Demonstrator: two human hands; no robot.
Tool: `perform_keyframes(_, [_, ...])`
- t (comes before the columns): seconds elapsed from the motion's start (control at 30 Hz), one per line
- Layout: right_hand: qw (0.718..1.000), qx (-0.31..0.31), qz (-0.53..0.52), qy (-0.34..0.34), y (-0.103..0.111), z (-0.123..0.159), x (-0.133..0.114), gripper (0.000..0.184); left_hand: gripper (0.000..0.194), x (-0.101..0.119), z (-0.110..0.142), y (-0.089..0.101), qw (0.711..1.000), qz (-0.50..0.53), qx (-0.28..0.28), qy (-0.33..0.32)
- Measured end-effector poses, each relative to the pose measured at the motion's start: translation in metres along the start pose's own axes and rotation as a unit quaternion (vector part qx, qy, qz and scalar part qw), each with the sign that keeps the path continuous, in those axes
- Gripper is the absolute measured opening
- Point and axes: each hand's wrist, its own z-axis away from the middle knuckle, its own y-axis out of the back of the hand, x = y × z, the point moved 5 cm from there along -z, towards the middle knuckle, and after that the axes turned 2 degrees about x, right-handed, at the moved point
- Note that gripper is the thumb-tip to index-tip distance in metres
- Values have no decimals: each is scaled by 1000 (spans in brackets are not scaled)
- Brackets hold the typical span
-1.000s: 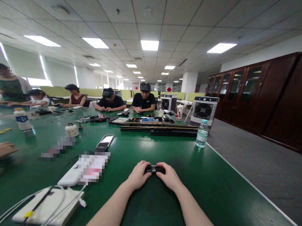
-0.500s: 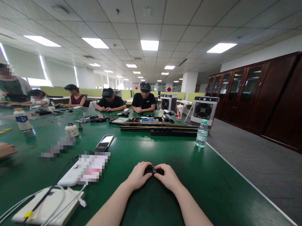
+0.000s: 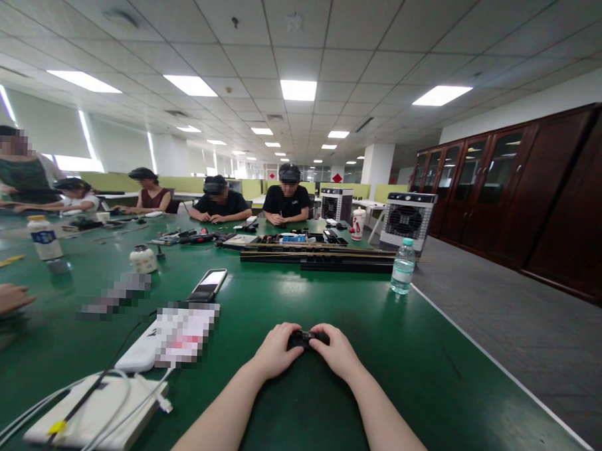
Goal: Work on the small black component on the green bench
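Note:
Low over the green table [image 3: 298, 298], my left hand [image 3: 276, 349] and my right hand [image 3: 336, 352] face each other in the lower middle of the head view. Between them is a small black part [image 3: 304, 339]; its exact kind is too small to make out. My left thumb and fingers close on its left side. The right thumb and forefinger grip its right side, and the fingers hide that end. Whether it is one piece or two joined ones, I cannot tell.
Left of my hands lie a phone [image 3: 209, 283], a white power bank [image 3: 139, 348] and a white box [image 3: 98, 413] with cables. Black rails [image 3: 346, 262] lie ahead, beside a water bottle [image 3: 403, 266]. Another person's hand [image 3: 6, 300] rests at the left edge. Several people sit farther back.
My right fingers have shifted slightly on the black part, and a little more of it shows. My left hand stays nearly still.

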Motion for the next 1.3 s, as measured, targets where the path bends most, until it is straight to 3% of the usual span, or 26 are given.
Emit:
perform_keyframes(0.23, [992,42,-114,-19,1,-8,17,22,43,5,1,2,1000,-3,-7,5])
perform_keyframes(0.6, [946,104,-294,-92,5,-9,23,31,42,6,0,3,1000,-8,-13,7])
perform_keyframes(0.87, [926,138,-325,-132,9,-11,32,35,41,8,0,4,1000,-11,-22,11])
perform_keyframes(1.3, [931,149,-290,-161,9,-14,50,39,37,5,-2,2,1000,-12,-4,20])
